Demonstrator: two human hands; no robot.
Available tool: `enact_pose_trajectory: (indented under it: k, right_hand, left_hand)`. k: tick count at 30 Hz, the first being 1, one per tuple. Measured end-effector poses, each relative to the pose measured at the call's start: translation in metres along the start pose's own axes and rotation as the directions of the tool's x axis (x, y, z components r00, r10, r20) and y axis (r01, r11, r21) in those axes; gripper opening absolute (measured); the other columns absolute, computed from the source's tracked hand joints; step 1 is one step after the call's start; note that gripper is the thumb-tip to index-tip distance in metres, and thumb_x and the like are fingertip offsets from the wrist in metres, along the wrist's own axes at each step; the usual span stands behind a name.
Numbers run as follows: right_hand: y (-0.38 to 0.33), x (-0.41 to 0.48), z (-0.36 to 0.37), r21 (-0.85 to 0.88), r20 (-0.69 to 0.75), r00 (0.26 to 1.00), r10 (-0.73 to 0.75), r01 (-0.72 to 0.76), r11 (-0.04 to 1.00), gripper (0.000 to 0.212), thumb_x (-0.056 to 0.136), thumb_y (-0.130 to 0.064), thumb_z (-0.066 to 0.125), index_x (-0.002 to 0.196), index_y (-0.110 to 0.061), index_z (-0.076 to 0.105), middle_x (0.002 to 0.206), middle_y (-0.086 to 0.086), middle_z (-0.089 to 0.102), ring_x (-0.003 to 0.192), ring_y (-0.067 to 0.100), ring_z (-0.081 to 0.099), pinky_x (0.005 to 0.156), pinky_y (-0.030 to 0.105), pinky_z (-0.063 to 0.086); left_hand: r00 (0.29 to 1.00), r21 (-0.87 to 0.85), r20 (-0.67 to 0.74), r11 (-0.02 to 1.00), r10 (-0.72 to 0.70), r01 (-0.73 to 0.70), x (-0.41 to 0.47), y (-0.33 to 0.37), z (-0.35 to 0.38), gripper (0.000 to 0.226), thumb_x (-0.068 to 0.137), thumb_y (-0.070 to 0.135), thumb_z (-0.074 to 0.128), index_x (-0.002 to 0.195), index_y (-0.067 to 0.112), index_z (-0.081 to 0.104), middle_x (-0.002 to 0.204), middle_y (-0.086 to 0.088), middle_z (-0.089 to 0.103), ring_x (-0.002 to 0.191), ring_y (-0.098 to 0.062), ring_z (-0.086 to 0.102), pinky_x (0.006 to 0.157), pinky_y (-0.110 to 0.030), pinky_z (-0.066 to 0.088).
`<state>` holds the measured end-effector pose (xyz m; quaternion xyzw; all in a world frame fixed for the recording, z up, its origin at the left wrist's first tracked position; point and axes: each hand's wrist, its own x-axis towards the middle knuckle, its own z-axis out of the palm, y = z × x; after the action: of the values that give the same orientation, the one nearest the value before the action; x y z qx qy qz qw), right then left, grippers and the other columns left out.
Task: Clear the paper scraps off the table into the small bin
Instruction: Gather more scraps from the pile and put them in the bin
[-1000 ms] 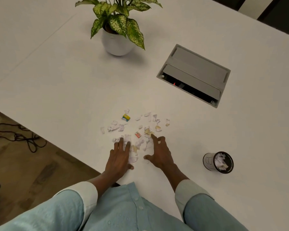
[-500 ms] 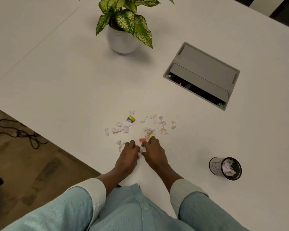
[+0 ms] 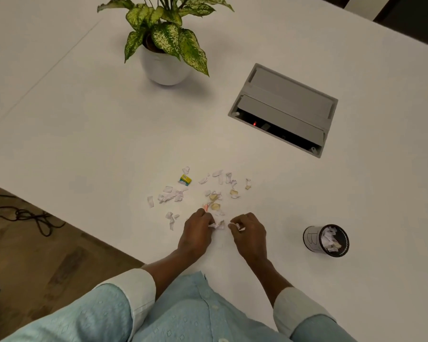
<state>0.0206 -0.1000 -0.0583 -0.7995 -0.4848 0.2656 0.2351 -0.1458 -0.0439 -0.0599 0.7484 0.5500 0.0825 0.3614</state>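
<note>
Several small white, tan and coloured paper scraps lie scattered on the white table, with a yellow-green piece at the far side of the patch. My left hand is curled at the near edge of the scraps, fingers pinched on white scraps. My right hand is beside it, fingers closed on a white scrap. The small black bin stands to the right of my right hand, with white scraps inside.
A potted plant in a white pot stands at the far side. A grey recessed cable box with its lid open sits in the table at right. The table's near-left edge drops to a floor with a black cable.
Both hands went from flat on the scraps to drawn together, then curled and pulled slightly apart with scraps pinched in the fingers. The nearest scraps were gathered up.
</note>
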Motion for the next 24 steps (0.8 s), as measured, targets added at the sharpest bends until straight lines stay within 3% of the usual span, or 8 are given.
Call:
enact_pose_trajectory:
  k: [4,9,11,15,17,18,22,24]
  right_hand:
    - [0.019,-0.018,-0.03,0.186,-0.194,0.974,0.12,-0.084,0.979,0.013,0.082,-0.014,0.083,0.085,-0.022,0.073,0.087,-0.008,0.067,0.074,0.009,0.068,0.066,0.04,0.06]
    - [0.038,-0.036,-0.078,0.377,-0.355,0.881,0.311,-0.17,0.911,0.015,0.082,-0.012,0.084,0.086,-0.023,0.075,0.085,-0.007,0.071,0.07,0.009,0.072,0.064,0.04,0.063]
    - [0.048,-0.041,-0.099,0.425,-0.405,0.832,0.379,-0.196,0.884,0.013,0.082,-0.013,0.084,0.086,-0.021,0.075,0.084,-0.004,0.074,0.068,0.008,0.073,0.065,0.034,0.062]
    - [0.07,-0.05,-0.136,0.441,-0.437,0.75,0.496,-0.302,0.845,0.01,0.082,-0.02,0.083,0.086,-0.017,0.075,0.077,-0.002,0.076,0.067,0.001,0.071,0.065,0.004,0.047]
    - [0.08,-0.054,-0.151,0.412,-0.485,0.709,0.512,-0.331,0.849,0.01,0.082,-0.02,0.084,0.086,-0.016,0.076,0.077,-0.006,0.074,0.068,-0.004,0.067,0.065,0.001,0.042]
    - [0.085,-0.056,-0.157,0.401,-0.508,0.693,0.512,-0.336,0.852,0.01,0.081,-0.019,0.084,0.087,-0.016,0.076,0.08,-0.005,0.074,0.069,-0.001,0.066,0.066,0.003,0.043]
    - [0.105,-0.056,-0.174,0.379,-0.507,0.679,0.531,-0.378,0.845,0.013,0.08,-0.016,0.084,0.091,-0.015,0.076,0.088,0.003,0.075,0.078,0.018,0.07,0.076,0.034,0.058]
    - [0.111,-0.054,-0.181,0.379,-0.491,0.684,0.54,-0.39,0.839,0.013,0.08,-0.013,0.081,0.092,-0.015,0.077,0.088,0.004,0.076,0.08,0.02,0.071,0.077,0.037,0.06]
  left_hand:
    - [1.0,-0.099,-0.019,0.995,0.02,-0.022,0.006,0.032,0.007,0.009,0.084,0.009,0.076,0.086,0.015,0.07,0.087,0.002,0.06,0.075,-0.012,0.05,0.061,-0.018,0.031]
    - [0.992,-0.17,0.02,0.978,0.123,-0.118,0.013,0.088,0.023,0.009,0.084,0.014,0.08,0.086,0.016,0.071,0.084,0.005,0.059,0.071,-0.008,0.049,0.059,-0.014,0.028]
    - [0.983,-0.189,0.045,0.968,0.179,-0.168,0.014,0.114,0.033,0.008,0.085,0.015,0.08,0.087,0.014,0.071,0.085,0.004,0.061,0.071,-0.009,0.052,0.059,-0.014,0.029]
    - [0.955,-0.186,0.108,0.95,0.275,-0.252,0.015,0.163,0.055,0.01,0.085,0.016,0.08,0.089,0.013,0.073,0.089,-0.002,0.066,0.073,-0.013,0.056,0.061,-0.022,0.035]
    - [0.943,-0.183,0.134,0.943,0.304,-0.278,0.015,0.185,0.067,0.009,0.084,0.016,0.08,0.088,0.012,0.073,0.089,-0.004,0.067,0.074,-0.015,0.056,0.064,-0.026,0.036]
    - [0.937,-0.183,0.143,0.939,0.317,-0.29,0.015,0.196,0.072,0.008,0.084,0.015,0.08,0.088,0.012,0.073,0.089,-0.005,0.067,0.074,-0.015,0.056,0.065,-0.027,0.036]
    - [0.91,-0.126,0.191,0.929,0.367,-0.348,0.019,0.232,0.093,0.005,0.085,0.011,0.075,0.089,0.01,0.073,0.091,-0.008,0.068,0.081,-0.023,0.061,0.068,-0.032,0.042]
    - [0.897,-0.092,0.221,0.924,0.383,-0.372,0.024,0.244,0.1,0.007,0.086,0.01,0.072,0.092,0.006,0.073,0.094,-0.012,0.069,0.087,-0.028,0.063,0.073,-0.036,0.047]
